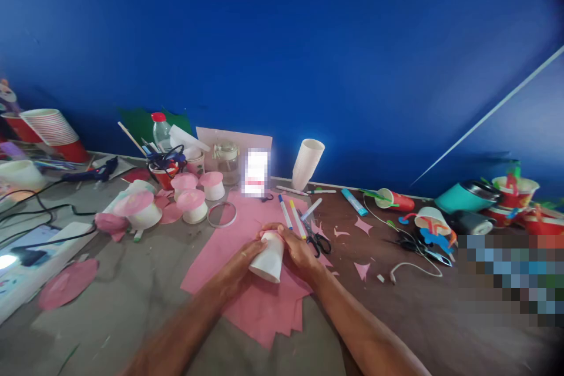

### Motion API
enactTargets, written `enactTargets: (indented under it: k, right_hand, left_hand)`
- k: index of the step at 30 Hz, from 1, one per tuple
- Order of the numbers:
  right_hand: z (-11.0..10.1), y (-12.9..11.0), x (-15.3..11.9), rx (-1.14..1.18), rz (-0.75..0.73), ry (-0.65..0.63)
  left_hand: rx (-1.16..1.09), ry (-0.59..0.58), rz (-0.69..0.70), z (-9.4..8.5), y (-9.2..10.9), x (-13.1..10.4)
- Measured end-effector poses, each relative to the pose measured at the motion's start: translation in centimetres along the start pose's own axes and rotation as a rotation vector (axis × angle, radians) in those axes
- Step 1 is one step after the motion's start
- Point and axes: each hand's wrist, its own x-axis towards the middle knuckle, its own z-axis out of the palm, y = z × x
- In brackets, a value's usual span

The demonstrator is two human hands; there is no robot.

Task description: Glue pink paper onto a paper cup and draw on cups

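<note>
A white paper cup (269, 258) is held between my two hands above the pink paper sheets (259, 326), its wider rim tilted down toward me. My left hand (244, 258) grips the cup's left side. Around its right side and far end, my right hand (297, 247) is closed, fingers near the narrow base. What the fingertips press at the base is partly hidden; a bit of pink shows there. Just right of my hands lie black-handled scissors (318, 242), a yellow marker (297, 218) and a blue-capped marker (285, 211).
Several white cup pieces with pink paper tops (192, 207) stand at left, beside a clear ring (221, 215). A tall stack of white cups (308, 161) leans near the blue wall. A glue gun (101, 170), power strip (48, 264), pink scraps (362, 271) and a white cable (418, 267) lie around.
</note>
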Motion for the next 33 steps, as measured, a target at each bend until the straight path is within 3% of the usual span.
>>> enactTargets:
  k: [9, 13, 23, 33]
  right_hand:
    - [-0.1, -0.3, 0.1, -0.096, -0.036, -0.031]
    - [-0.2, -0.2, 0.2, -0.091, -0.021, -0.034]
    - [-0.5, -0.5, 0.9, 0.227, 0.112, -0.002]
    - [-0.5, -0.6, 0.5, 0.112, 0.002, 0.003]
  left_hand:
    - [-0.003, -0.055, 0.036, 0.2, 0.4, -0.6]
    - [0.016, -0.021, 0.032, -0.2, 0.1, -0.2]
    - [-0.065, -0.042, 0.005, -0.3, 0.2, 0.0]
    - [-0.166, -0.037, -0.062, 0.4, 0.5, -0.5]
